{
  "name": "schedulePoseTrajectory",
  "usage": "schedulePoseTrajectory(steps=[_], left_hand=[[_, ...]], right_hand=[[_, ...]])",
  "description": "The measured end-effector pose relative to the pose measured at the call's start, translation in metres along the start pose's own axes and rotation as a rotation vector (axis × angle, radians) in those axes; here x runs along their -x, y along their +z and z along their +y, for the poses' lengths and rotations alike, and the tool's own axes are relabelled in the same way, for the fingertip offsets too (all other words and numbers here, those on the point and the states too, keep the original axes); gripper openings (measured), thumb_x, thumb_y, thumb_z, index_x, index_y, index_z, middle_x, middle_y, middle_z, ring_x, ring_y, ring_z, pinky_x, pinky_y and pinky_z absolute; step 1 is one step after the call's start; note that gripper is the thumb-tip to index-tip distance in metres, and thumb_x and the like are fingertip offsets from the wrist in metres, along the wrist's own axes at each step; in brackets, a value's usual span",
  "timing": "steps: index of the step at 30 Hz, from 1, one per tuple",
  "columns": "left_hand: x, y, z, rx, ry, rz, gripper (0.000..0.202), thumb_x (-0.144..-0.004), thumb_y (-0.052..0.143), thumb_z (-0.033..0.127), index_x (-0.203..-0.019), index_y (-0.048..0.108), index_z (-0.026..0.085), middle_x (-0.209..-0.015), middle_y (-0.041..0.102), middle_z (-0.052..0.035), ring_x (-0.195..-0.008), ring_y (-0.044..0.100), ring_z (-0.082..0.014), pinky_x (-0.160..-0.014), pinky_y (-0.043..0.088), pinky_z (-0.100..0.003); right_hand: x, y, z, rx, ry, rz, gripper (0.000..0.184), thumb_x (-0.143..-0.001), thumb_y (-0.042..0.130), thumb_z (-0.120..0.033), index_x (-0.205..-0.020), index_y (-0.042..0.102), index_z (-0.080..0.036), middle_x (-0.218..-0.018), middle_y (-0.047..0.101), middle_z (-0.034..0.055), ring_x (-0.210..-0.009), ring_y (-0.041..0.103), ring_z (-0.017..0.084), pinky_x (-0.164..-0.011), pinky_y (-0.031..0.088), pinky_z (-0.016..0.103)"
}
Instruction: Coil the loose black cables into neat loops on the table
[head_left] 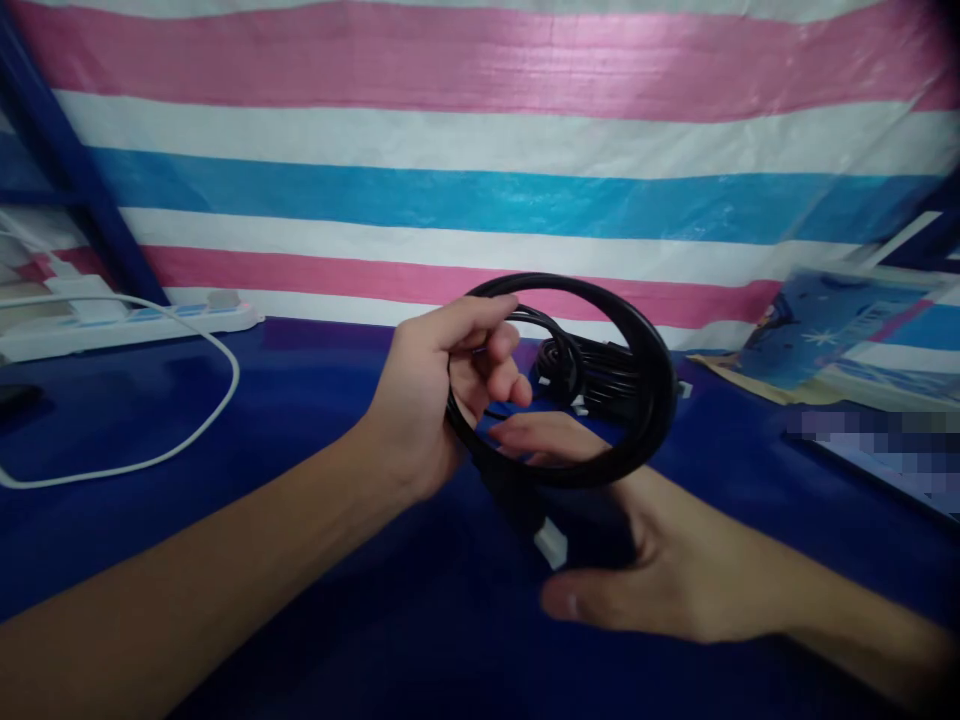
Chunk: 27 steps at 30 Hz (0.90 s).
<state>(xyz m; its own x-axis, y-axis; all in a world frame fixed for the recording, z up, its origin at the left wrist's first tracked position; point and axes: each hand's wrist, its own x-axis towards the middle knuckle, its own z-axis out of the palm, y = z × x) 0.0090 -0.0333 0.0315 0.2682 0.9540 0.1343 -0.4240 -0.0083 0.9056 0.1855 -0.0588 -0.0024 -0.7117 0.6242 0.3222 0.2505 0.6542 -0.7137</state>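
A black cable (pixel 654 385) is wound into a round coil of several turns. My left hand (pixel 431 385) is closed around the left side of this coil and holds it up over the blue table. From the coil's lower left hangs a black plug (pixel 551 543) with a pale end; its exact type is hard to make out. My right hand (pixel 667 565) is below and behind the coil, thumb and fingers spread apart around the plug, with no grip on it visible. Part of the right hand's fingers passes behind the coil.
More coiled black cables (pixel 604 372) lie on the blue table (pixel 330 400) behind the hands. A white power strip (pixel 180 322) and a white cord (pixel 225 350) are at left. To the right are a blue printed packet (pixel 817 325) and a flat device (pixel 892 460), partly pixelated.
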Motion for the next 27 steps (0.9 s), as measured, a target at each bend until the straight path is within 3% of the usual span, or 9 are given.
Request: schedulePoseTrajectory(steps=[3,7,9,12,14,17,20,23,27], left_hand=[[0.002,0.006,-0.008,0.023,-0.019,0.005,0.022,-0.084,0.050,0.038,-0.074,0.052,0.018,-0.061,0.052,0.0005,-0.058,0.055,-0.0103,-0.055,0.047,-0.023],[0.001,0.009,-0.016,0.051,0.006,-0.014,0.024,-0.082,0.058,0.037,-0.072,0.054,0.015,-0.068,0.055,0.0002,-0.067,0.057,-0.0087,-0.067,0.049,-0.020],[-0.001,0.007,-0.017,0.027,0.016,-0.034,0.026,-0.083,0.059,0.038,-0.072,0.056,0.014,-0.070,0.056,-0.0002,-0.069,0.058,-0.0085,-0.068,0.048,-0.020],[-0.003,0.001,-0.017,-0.112,0.103,-0.030,0.030,-0.083,0.059,0.042,-0.070,0.056,0.015,-0.067,0.054,0.0010,-0.065,0.054,-0.0081,-0.064,0.045,-0.020],[-0.003,-0.002,-0.019,-0.313,0.199,-0.064,0.035,-0.084,0.058,0.042,-0.062,0.051,0.015,-0.061,0.047,0.0028,-0.061,0.047,-0.0072,-0.060,0.040,-0.020],[0.000,-0.004,-0.023,-0.649,0.353,-0.156,0.040,-0.086,0.056,0.039,-0.056,0.044,0.016,-0.061,0.043,0.0028,-0.060,0.043,-0.0077,-0.058,0.036,-0.023],[0.003,-0.005,-0.026,-0.842,0.545,-0.194,0.030,-0.088,0.055,0.036,-0.066,0.052,0.016,-0.073,0.054,0.0009,-0.070,0.050,-0.0098,-0.066,0.040,-0.024],[0.003,-0.005,-0.029,-0.984,0.747,-0.190,0.025,-0.093,0.048,0.035,-0.078,0.056,0.016,-0.084,0.059,-0.0021,-0.083,0.054,-0.0127,-0.079,0.041,-0.027],[0.000,-0.003,-0.033,-1.031,0.850,-0.052,0.018,-0.093,0.049,0.030,-0.088,0.057,0.016,-0.101,0.061,-0.0055,-0.101,0.054,-0.0149,-0.093,0.039,-0.031]], right_hand=[[-0.005,0.012,-0.005,0.020,-0.011,0.097,0.073,-0.070,0.079,-0.031,-0.137,0.048,-0.028,-0.140,0.044,0.0065,-0.129,0.045,0.023,-0.102,0.046,0.031],[-0.008,0.009,-0.008,-0.050,-0.022,0.192,0.038,-0.079,0.071,-0.035,-0.116,0.065,-0.028,-0.117,0.059,0.0063,-0.107,0.059,0.021,-0.094,0.051,0.034],[-0.007,0.004,-0.007,-0.120,-0.018,0.210,0.029,-0.084,0.064,-0.040,-0.111,0.068,-0.030,-0.117,0.060,0.0051,-0.109,0.058,0.022,-0.098,0.048,0.037],[-0.004,-0.001,-0.004,-0.286,-0.001,0.244,0.022,-0.089,0.058,-0.040,-0.107,0.067,-0.033,-0.122,0.059,0.0017,-0.121,0.051,0.021,-0.106,0.041,0.038],[-0.002,-0.004,-0.003,-0.417,0.008,0.269,0.013,-0.089,0.058,-0.038,-0.092,0.067,-0.029,-0.115,0.063,0.0008,-0.118,0.053,0.021,-0.104,0.042,0.036],[-0.002,-0.011,-0.007,-0.552,0.068,0.269,0.035,-0.089,0.056,-0.043,-0.062,0.052,-0.021,-0.077,0.064,0.0010,-0.088,0.061,0.016,-0.088,0.049,0.028],[-0.003,-0.018,-0.013,-0.645,0.123,0.324,0.059,-0.089,0.052,-0.054,-0.050,0.027,-0.016,-0.044,0.035,-0.0018,-0.058,0.051,0.011,-0.073,0.050,0.021],[-0.003,-0.024,-0.018,-0.768,0.101,0.374,0.064,-0.090,0.051,-0.052,-0.051,0.016,-0.015,-0.042,0.014,-0.0041,-0.042,0.034,0.008,-0.061,0.048,0.019],[0.002,-0.033,-0.022,-0.829,0.093,0.410,0.063,-0.089,0.054,-0.049,-0.050,0.016,-0.016,-0.043,0.009,-0.0055,-0.036,0.014,0.007,-0.038,0.028,0.022]])
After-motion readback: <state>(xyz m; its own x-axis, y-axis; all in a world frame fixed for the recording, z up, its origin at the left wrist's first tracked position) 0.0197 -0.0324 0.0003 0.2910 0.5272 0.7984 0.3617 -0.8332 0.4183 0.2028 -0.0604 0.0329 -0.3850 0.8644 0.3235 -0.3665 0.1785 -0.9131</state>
